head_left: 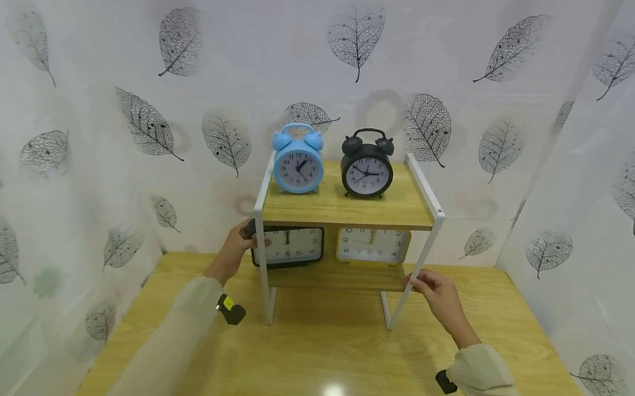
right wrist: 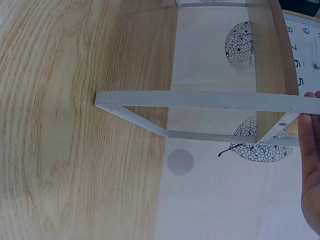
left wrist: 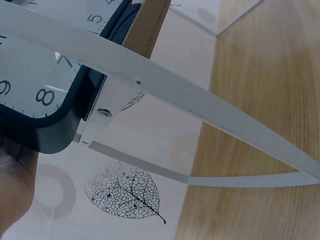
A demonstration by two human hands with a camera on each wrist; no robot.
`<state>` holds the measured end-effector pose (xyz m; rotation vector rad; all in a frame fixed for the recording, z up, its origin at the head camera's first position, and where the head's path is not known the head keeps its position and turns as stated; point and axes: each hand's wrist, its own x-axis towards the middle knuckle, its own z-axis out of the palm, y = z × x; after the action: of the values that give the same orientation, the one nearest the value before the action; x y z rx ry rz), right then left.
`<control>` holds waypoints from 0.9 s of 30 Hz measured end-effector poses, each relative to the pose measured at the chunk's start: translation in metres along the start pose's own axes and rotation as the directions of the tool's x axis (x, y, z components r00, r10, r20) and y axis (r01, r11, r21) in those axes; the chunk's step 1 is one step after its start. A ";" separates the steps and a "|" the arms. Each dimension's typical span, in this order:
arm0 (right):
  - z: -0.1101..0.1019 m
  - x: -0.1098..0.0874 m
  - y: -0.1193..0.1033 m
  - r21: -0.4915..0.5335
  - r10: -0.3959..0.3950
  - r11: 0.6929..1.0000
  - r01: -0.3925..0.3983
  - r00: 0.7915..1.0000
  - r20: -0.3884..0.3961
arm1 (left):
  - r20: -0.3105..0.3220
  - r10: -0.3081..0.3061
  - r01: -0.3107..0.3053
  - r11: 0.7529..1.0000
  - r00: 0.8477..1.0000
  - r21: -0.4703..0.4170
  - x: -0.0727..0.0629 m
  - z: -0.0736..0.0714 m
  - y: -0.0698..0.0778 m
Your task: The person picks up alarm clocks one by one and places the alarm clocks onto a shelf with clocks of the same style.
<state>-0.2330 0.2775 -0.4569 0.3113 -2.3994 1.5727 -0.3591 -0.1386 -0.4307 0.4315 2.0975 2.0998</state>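
Note:
My left hand (head_left: 230,250) grips the left end of a black rectangular clock (head_left: 290,246) on the lower shelf, which sits tilted and partly behind the white side frame. In the left wrist view the clock's rounded corner (left wrist: 55,137) juts past the frame, above the palm. My right hand (head_left: 442,299) holds the right leg of the two-tier shelf rack (head_left: 345,213) near the lower board. The right wrist view has its fingers (right wrist: 311,117) against the white frame. Beside the black clock stands a yellow-rimmed rectangular clock (head_left: 373,246), its top hidden by the upper board.
A light blue twin-bell alarm clock (head_left: 299,161) and a black one (head_left: 367,164) stand on the upper board. The rack stands on a wooden table (head_left: 302,356), close to a leaf-patterned curtain (head_left: 286,48) that also runs along both sides.

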 end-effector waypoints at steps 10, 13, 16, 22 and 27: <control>0.001 0.000 -0.002 -0.004 -0.007 1.000 0.007 1.000 0.000 | 0.041 -0.023 0.022 0.999 0.999 0.028 0.005 0.005 0.001; 0.001 0.000 -0.002 -0.004 -0.004 1.000 0.004 1.000 0.000 | 0.044 -0.026 0.024 0.998 0.999 0.056 0.007 0.007 0.000; 0.001 0.000 -0.002 -0.009 -0.001 1.000 0.001 1.000 -0.002 | 0.045 -0.024 0.020 0.997 0.999 0.074 0.009 0.008 -0.001; 0.001 0.001 0.000 0.006 0.001 1.000 -0.001 1.000 -0.002 | 0.045 -0.017 0.013 0.995 0.999 0.094 0.011 0.010 -0.001; 0.000 0.001 0.000 0.012 -0.005 1.000 0.005 1.000 0.000 | 0.066 -0.023 0.016 0.994 0.998 0.104 0.006 0.015 0.009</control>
<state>-0.2340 0.2776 -0.4568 0.3202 -2.3881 1.5859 -0.3597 -0.1222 -0.4211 0.4856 2.1697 1.9442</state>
